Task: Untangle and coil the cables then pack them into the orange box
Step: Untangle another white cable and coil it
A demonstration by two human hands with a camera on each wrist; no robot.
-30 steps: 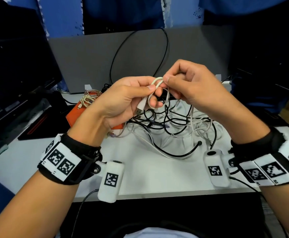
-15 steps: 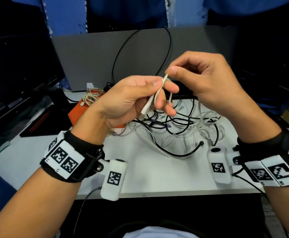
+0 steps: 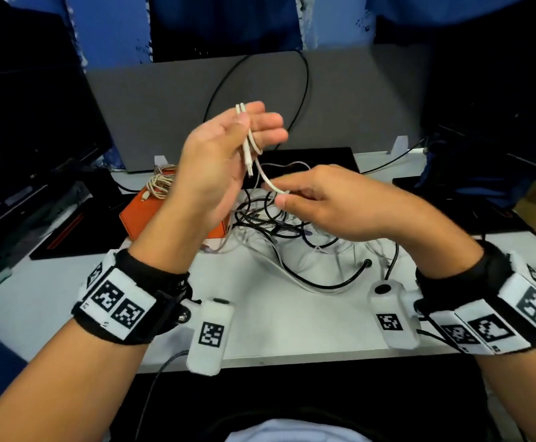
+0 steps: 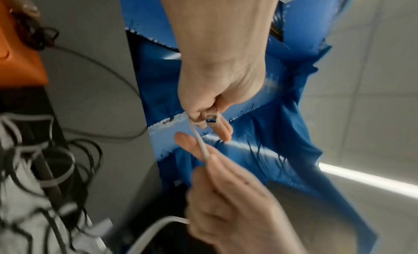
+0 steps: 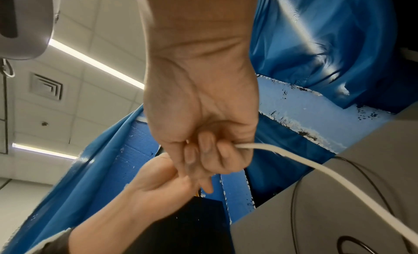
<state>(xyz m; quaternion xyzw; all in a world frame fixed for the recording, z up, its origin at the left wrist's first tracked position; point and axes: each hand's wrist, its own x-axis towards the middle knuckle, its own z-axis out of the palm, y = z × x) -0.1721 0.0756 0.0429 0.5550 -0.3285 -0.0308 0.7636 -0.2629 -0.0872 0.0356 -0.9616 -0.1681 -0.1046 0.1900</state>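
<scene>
Mid-coil above the counter (image 3: 292, 320): my left hand (image 3: 215, 161), raised, pinched the first short folds of a white cable (image 3: 250, 145) between thumb and fingers, its metal USB plug (image 4: 212, 117) pointing down the palm, while my right hand (image 3: 330, 205), lower, closed its fingers round the same cable a little farther along, with the free length trailing back toward the heap. By my reckoning the job stood at an early stage: one braided beige cable (image 3: 160, 183) lay bundled on the orange box (image 3: 152, 218), though whether inside it or on a closed lid I could not tell; the white one had only a couple of turns; and a tangle (image 3: 292, 224) of thin black and white leads still sprawled on the counter just right of the box. The white cable looked smooth, round and rubbery, springy enough to hold soft loops; the black leads were thinner and glossy; the box was flat, matte and leather-like
</scene>
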